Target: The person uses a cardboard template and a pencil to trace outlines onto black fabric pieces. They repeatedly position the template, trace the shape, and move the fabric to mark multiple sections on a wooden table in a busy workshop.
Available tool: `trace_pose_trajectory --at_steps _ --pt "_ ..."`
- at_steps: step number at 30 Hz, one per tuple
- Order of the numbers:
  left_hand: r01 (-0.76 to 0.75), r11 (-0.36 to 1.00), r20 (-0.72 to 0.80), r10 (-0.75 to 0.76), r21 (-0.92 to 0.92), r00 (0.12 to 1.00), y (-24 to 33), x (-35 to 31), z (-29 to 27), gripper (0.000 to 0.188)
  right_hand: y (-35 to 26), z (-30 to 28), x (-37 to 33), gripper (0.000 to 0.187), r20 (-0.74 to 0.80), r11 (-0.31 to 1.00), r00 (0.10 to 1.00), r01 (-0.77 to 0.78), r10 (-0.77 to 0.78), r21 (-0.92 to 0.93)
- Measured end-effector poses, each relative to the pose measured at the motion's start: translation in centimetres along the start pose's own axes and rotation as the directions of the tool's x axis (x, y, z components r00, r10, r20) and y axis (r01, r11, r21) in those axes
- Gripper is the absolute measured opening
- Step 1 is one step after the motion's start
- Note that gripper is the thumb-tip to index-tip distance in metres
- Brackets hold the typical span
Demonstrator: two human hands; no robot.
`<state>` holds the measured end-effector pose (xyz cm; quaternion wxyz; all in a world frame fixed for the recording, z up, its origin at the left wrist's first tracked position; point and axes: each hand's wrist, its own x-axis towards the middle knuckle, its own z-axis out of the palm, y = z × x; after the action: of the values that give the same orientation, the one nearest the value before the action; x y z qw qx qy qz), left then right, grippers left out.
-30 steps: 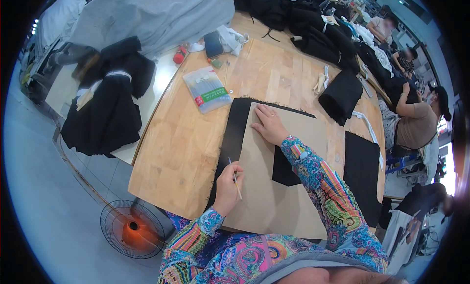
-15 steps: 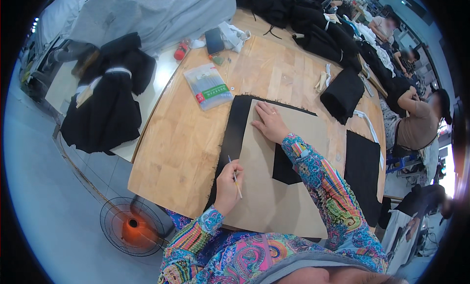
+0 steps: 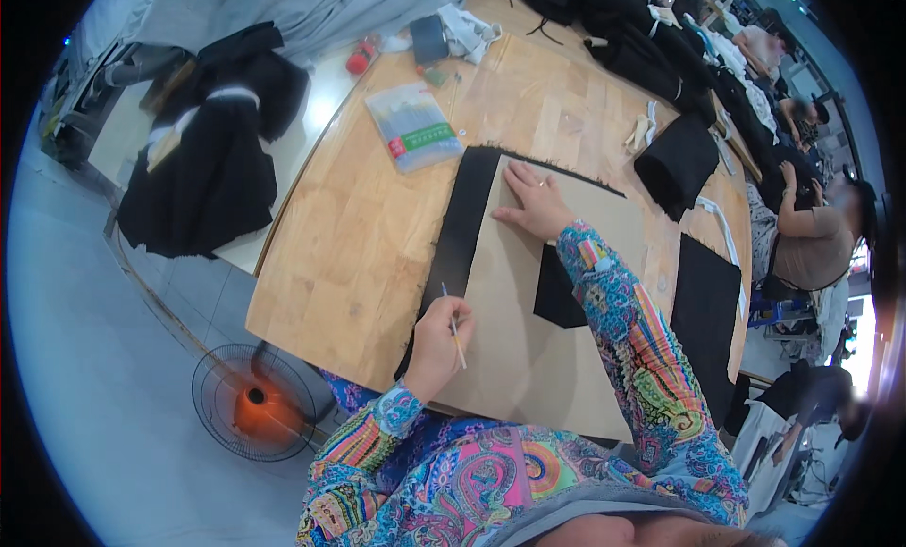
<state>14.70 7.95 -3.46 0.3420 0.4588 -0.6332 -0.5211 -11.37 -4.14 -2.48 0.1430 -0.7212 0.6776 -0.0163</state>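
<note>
A beige card pattern piece (image 3: 505, 349) lies over black fabric (image 3: 464, 207) on the wooden table. Through a cut-out in the card, a dark patch of fabric shows. My left hand (image 3: 440, 347) holds a thin pen (image 3: 460, 352) between its fingers, close to the card's left edge. Whether the pen's tip touches anything is too small to tell. Near the card's far end my right hand (image 3: 536, 203) lies flat, fingers spread, pressing on its surface.
A plastic packet of pens (image 3: 413, 127) lies beyond the card, near a dark phone-like object (image 3: 428, 39). Black cloth pieces (image 3: 706, 297) are on the right. A fan (image 3: 255, 401) stands at lower left. Another person (image 3: 816, 231) sits at far right.
The view has tilted, so the table sits higher in the picture. My left hand with the pen appears slightly nearer me along the card's edge. My right hand stays put.
</note>
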Motion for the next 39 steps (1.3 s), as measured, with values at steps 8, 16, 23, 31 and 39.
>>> trace_pose_trajectory --at_steps 8,16,23,31,39 --pt "0.002 0.954 0.082 -0.028 0.3 0.996 1.9 -8.4 -3.9 0.016 0.4 -1.1 0.0 0.113 0.104 1.0 0.994 -0.018 0.02 -0.021" --pt "0.029 0.945 0.07 -0.055 0.327 0.996 1.1 -9.1 -3.9 0.016 0.2 -1.2 0.4 0.126 0.149 0.999 0.988 -0.037 0.041 -0.031" --pt "-0.01 0.967 0.064 -0.006 0.256 0.998 0.4 -9.0 -3.9 0.021 0.3 -1.5 0.3 0.126 0.156 0.998 0.987 -0.046 0.05 -0.031" --pt "0.006 0.972 0.07 -0.023 0.235 0.997 0.3 -9.0 -3.9 0.02 0.3 -1.5 0.2 0.126 0.156 0.998 0.986 -0.046 0.051 -0.034" --pt "0.055 0.971 0.087 -0.077 0.231 0.993 0.5 -9.0 -4.1 0.017 0.4 -1.1 0.2 0.125 0.133 0.999 0.99 -0.036 0.041 -0.036"
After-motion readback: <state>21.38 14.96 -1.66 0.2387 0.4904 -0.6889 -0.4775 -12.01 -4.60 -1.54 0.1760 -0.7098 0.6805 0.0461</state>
